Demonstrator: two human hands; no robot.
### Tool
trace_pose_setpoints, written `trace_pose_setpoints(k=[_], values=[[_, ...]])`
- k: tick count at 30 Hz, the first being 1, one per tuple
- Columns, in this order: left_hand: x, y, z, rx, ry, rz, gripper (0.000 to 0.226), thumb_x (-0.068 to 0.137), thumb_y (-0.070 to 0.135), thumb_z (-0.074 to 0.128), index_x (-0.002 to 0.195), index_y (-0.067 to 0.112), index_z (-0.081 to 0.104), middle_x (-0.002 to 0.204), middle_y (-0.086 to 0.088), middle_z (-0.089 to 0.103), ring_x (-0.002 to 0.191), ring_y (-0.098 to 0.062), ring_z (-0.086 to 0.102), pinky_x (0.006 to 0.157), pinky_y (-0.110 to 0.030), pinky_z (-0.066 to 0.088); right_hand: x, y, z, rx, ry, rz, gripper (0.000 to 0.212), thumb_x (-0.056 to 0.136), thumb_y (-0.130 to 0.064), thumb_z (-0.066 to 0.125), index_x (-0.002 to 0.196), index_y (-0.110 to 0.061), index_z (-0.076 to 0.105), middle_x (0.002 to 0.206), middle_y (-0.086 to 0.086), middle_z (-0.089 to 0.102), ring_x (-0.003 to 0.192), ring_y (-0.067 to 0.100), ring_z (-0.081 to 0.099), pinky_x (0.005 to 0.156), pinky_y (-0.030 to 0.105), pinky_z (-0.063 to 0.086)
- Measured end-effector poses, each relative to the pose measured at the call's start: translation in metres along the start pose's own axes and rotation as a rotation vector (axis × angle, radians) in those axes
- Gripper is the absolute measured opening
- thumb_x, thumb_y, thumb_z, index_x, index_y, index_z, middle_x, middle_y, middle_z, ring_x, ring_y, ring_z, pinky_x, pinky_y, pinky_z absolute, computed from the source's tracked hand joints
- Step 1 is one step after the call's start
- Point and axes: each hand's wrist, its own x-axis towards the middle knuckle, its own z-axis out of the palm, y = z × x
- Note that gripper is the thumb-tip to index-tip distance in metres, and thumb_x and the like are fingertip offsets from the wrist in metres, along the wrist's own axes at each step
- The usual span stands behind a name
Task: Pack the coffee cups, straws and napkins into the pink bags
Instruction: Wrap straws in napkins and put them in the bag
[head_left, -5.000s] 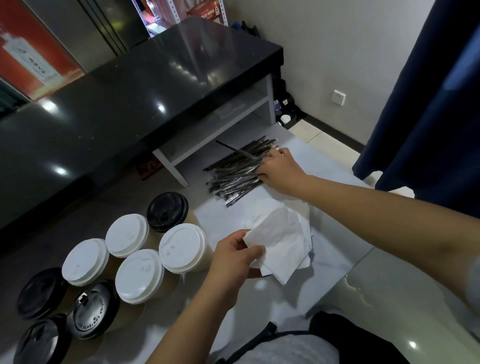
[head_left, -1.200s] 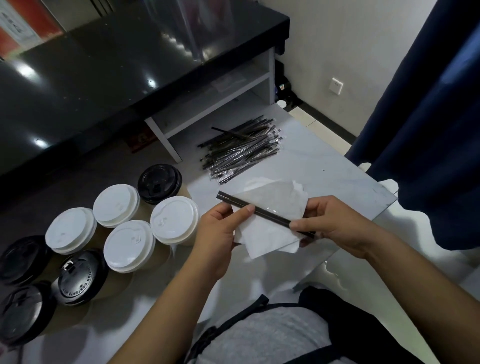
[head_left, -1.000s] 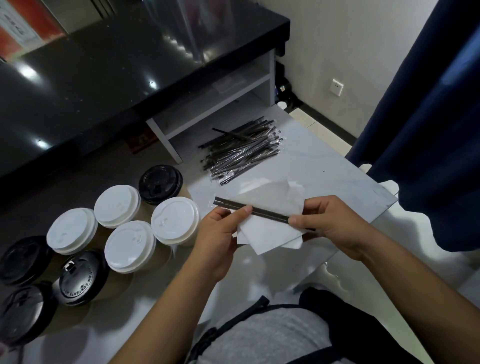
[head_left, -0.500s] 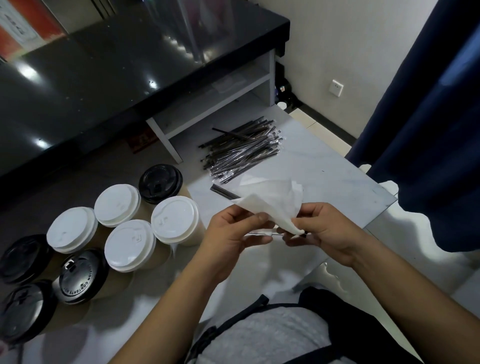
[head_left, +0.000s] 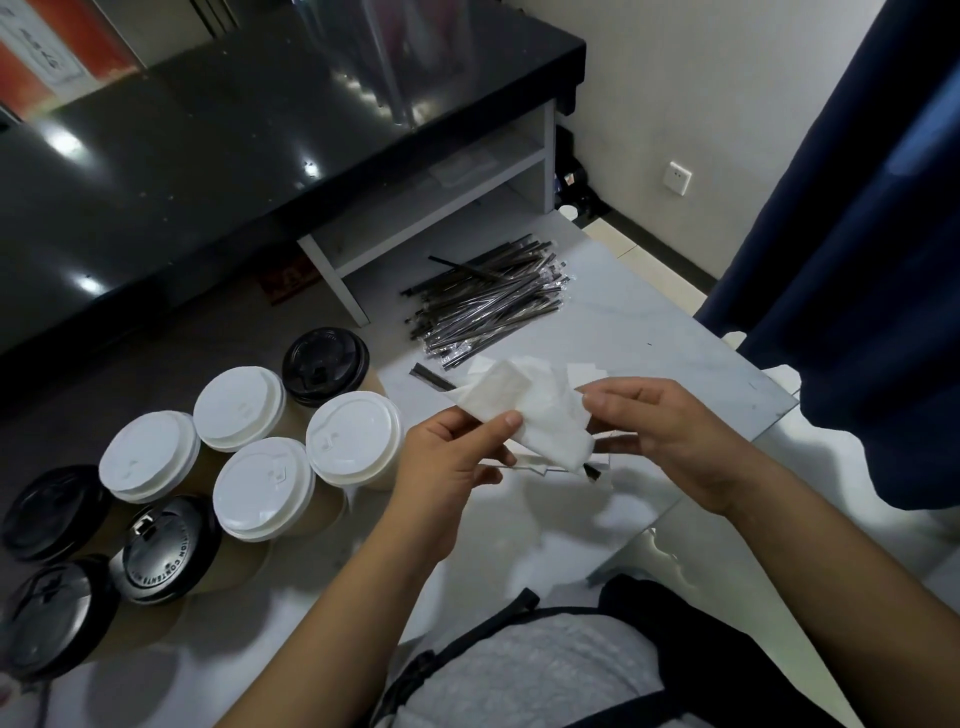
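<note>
White napkin (head_left: 540, 410) pinched between both hands (head_left: 561, 441), chest-high.

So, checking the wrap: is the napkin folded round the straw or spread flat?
Folded: the napkin is bunched round the straw, whose ends poke out.

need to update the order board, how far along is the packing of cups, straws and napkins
Early stage. Done: nothing is packed, and no pink bag is in view. In hand: the left hand and right hand are folding a white paper napkin around a wrapped black straw. Left: the eight lidded paper coffee cups and the pile of wrapped straws sit unpacked on the grey table.
</note>
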Motion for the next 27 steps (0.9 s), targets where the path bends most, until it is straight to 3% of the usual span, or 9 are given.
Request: trace_pose_setpoints(k=[4,8,11,17,22,27], values=[[-0.004,0.008,-0.001,0.048,0.039,0.072,0.008,0.081,0.009,0.077,0.087,0.005,0.075,0.073,-0.007,0.070,0.056,-0.016,0.053,0.052,-0.026,0.041,0.000,-0.017,0.008,-0.043,-0.056,-0.045,0.024,0.071,-0.013,0.076,0.095,-0.013,0.073,0.088,0.002,0.077,0.081,0.014,0.071,0.074,0.025,0.058],[-0.012,0.020,-0.006,0.127,0.097,0.165,0.013,0.077,0.012,0.080,0.087,0.005,0.075,0.063,-0.002,0.068,0.052,-0.011,0.053,0.049,-0.021,0.042,0.002,-0.037,0.023,-0.166,-0.158,-0.076,0.027,0.077,-0.004,0.076,0.104,-0.005,0.073,0.098,0.011,0.076,0.095,0.026,0.072,0.085,0.035,0.059],[-0.025,0.032,-0.014,0.164,0.135,0.219,0.014,0.077,0.014,0.081,0.088,0.007,0.075,0.059,0.001,0.067,0.049,-0.008,0.054,0.048,-0.018,0.043,0.002,-0.051,0.040,-0.228,-0.196,-0.089,0.024,0.077,-0.004,0.076,0.101,-0.005,0.075,0.095,0.010,0.077,0.092,0.026,0.073,0.082,0.036,0.060],[-0.066,0.047,-0.046,0.105,0.287,0.300,0.022,0.067,0.025,0.082,0.087,0.020,0.075,0.073,-0.001,0.075,0.057,-0.010,0.061,0.055,-0.021,0.050,-0.006,-0.074,0.094,-0.353,-0.296,-0.231,0.017,0.077,-0.010,0.078,0.089,-0.021,0.076,0.085,-0.006,0.077,0.082,0.009,0.073,0.067,0.018,0.056],[-0.107,0.050,-0.084,-0.030,0.430,0.389,0.026,0.068,0.018,0.081,0.092,0.009,0.077,0.067,-0.001,0.072,0.053,-0.008,0.058,0.050,-0.019,0.044,-0.012,-0.086,0.154,-0.446,-0.433,-0.315,0.018,0.078,-0.010,0.078,0.093,-0.020,0.078,0.087,-0.001,0.077,0.084,0.014,0.074,0.079,0.035,0.060],[-0.170,0.046,-0.139,-0.032,0.575,0.430,0.030,0.072,0.021,0.077,0.101,0.019,0.076,0.087,-0.004,0.077,0.066,-0.015,0.066,0.057,-0.026,0.050,-0.012,-0.104,0.217,-0.603,-0.603,-0.429,0.022,0.073,-0.009,0.081,0.078,-0.031,0.079,0.079,-0.006,0.077,0.075,0.011,0.072,0.074,0.033,0.060]])
